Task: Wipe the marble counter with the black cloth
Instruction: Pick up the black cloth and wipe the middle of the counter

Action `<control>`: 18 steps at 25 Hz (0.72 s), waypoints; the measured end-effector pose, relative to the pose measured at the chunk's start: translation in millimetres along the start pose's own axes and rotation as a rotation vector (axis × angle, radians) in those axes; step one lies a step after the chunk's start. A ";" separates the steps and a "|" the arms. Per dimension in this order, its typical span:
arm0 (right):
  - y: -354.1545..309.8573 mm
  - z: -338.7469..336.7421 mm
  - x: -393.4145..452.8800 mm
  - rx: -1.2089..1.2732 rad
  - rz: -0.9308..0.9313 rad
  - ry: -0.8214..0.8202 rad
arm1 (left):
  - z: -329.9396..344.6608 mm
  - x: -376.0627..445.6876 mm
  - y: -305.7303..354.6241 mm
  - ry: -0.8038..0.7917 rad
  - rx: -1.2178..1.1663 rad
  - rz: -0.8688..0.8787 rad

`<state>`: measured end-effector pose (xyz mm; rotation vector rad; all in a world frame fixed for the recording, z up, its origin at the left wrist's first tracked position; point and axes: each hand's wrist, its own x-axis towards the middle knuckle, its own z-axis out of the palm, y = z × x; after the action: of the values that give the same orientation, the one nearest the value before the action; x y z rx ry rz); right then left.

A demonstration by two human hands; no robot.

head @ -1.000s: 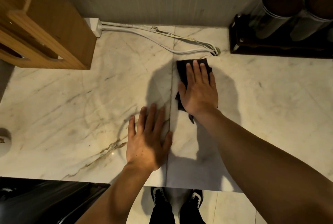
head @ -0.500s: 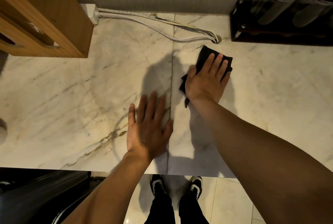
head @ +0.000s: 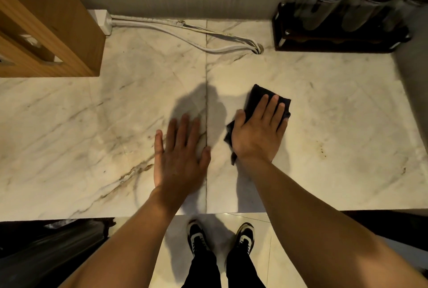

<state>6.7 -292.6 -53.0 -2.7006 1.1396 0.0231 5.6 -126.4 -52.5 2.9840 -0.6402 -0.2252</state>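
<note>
The right hand [head: 258, 131], flat and spread on the black cloth [head: 256, 98], has drawn it nearer from beside the cables [head: 208, 44]; the left hand [head: 179, 155] stays splayed, bracing on the marble counter [head: 81, 125]; likely mid-wipe.

Your arms are bare from the edge of the picture down to the wrists: no sleeves, watch, rings or gloves show on your left hand [head: 179, 160] or your right hand [head: 258, 133]. Below, you wear black trousers [head: 222, 269] and dark shoes [head: 245, 236] with pale laces and light markings on the toes and sides.
</note>
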 end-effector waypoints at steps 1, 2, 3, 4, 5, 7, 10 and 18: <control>5.0 0.1 -8.0 0.005 -0.005 -0.002 | 0.4 0.3 0.1 0.000 0.005 -0.002; 10.3 -0.1 -16.5 0.014 -0.013 0.000 | 0.5 0.4 0.1 0.002 0.011 -0.001; 15.6 0.0 -25.5 0.024 -0.023 0.009 | 0.7 0.1 0.0 0.007 0.019 0.005; 20.7 -0.4 -34.6 0.032 -0.034 0.024 | 0.8 -0.1 -0.1 0.012 0.027 0.016; 25.8 -0.2 -43.5 0.033 -0.043 0.039 | 0.6 -0.4 0.0 0.017 0.032 0.027; 35.9 0.8 -59.1 0.020 -0.060 0.036 | 0.0 -0.1 -0.2 0.021 0.030 0.038; 48.4 1.6 -76.0 0.003 -0.103 0.037 | 0.6 2.0 -1.6 0.000 -0.014 0.006; 96.7 -10.5 -87.8 -0.034 -0.388 -0.008 | -7.2 3.4 3.6 -0.011 -0.081 0.008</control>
<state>-124.2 -298.3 -52.3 -2.8982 0.6007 -0.0066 8.4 -130.7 -45.4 2.9045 -0.6291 -0.2604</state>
